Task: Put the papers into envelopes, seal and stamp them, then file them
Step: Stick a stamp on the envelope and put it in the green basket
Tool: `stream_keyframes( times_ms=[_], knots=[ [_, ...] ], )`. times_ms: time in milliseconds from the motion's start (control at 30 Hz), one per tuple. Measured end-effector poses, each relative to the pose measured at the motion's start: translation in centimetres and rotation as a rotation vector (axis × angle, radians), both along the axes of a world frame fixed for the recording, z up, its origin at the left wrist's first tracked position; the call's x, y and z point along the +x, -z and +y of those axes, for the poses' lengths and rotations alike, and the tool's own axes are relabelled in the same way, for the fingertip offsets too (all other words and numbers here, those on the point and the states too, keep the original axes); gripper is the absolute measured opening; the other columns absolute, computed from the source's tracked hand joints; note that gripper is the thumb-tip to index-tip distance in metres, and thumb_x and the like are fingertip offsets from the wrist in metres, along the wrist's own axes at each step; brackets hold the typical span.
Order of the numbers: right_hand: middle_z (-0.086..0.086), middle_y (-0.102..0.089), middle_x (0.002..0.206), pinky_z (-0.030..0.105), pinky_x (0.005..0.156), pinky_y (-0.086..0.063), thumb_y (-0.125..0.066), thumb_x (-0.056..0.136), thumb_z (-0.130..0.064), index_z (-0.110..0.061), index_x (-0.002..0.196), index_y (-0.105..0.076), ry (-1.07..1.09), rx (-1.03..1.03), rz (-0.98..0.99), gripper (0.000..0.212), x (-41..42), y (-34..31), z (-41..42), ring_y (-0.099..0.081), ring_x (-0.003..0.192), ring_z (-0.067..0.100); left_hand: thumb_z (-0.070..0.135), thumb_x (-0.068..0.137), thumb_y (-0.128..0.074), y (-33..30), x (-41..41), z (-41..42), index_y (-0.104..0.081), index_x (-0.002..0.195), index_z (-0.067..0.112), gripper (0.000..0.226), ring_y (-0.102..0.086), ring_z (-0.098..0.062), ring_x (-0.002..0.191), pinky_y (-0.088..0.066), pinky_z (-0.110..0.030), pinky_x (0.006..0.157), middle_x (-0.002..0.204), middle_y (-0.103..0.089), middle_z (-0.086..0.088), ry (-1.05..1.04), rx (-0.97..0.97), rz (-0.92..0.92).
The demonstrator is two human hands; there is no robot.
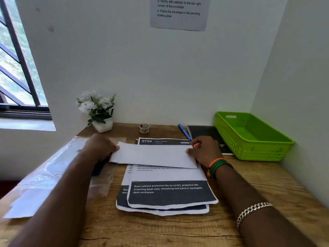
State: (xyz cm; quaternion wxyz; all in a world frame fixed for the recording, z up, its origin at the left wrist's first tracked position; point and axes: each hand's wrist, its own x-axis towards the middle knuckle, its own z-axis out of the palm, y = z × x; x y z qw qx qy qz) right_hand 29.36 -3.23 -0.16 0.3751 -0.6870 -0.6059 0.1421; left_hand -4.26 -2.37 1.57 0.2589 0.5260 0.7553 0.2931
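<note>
A long white envelope (154, 155) is held flat just above a stack of printed papers (167, 193) on the wooden desk (160, 230). My left hand (99, 147) grips its left end and my right hand (204, 150) pinches its right end. The papers have dark banners with white text and lie in the middle of the desk. A clear plastic packet of white envelopes (44, 177) lies along the desk's left edge, partly under my left forearm.
A green plastic basket (249, 136) stands at the back right beside a black notebook (208, 134) and a blue pen (184, 131). A tape roll (144, 128) and a potted white flower (99, 111) sit by the wall. An instruction sheet (179, 13) hangs above.
</note>
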Motion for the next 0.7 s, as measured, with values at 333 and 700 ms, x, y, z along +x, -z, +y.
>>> stream_keyframes(
  times_ms=[333, 700],
  knots=[
    [0.000, -0.071, 0.087, 0.031, 0.077, -0.054, -0.075, 0.080, -0.031, -0.022, 0.089, -0.074, 0.024, 0.119, -0.135, 0.013, -0.5, -0.1, -0.2, -0.065, 0.089, 0.020, 0.024, 0.078, -0.081, 0.3, 2.9, 1.4, -0.062, 0.115, 0.027, 0.041, -0.062, -0.026, 0.098, -0.055, -0.041, 0.081, 0.113, -0.062, -0.003, 0.053, 0.352, 0.337],
    [0.004, -0.071, 0.088, 0.031, 0.076, -0.056, -0.067, 0.082, -0.040, -0.021, 0.082, -0.070, 0.070, 0.100, -0.198, 0.019, -1.3, 0.8, 0.4, -0.067, 0.085, 0.024, 0.046, 0.084, -0.074, 1.4, 8.0, 12.0, -0.055, 0.136, 0.025, 0.060, -0.058, -0.030, 0.123, -0.049, -0.047, 0.103, 0.133, -0.064, -0.007, 0.261, 0.220, 0.324]
  ],
)
